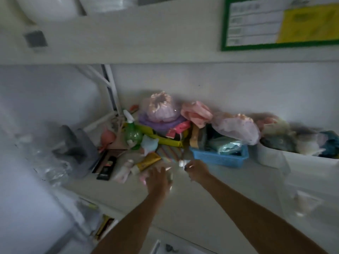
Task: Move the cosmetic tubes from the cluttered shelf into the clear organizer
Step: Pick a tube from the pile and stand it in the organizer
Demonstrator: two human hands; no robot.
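Blurred view: both hands reach over a white shelf (192, 208). Left hand (157, 180) spread and released near a gold squeeze tube (146, 162); right hand (197, 170) pinches something small and clear, unidentifiable. Organizer indistinct.

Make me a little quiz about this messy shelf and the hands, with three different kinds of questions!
1. True or false: the green spray bottle stands to the left of the blue basket.
2. Which thing lies closest to the left hand?
A. the gold tube
B. the green-framed notice board
C. the white bin
3. Fill the gap: the pink cloth sits ___ the blue basket.

Key: 1 true. 2 A. 3 above. The right hand is too blurred to tell what it holds, if anything.
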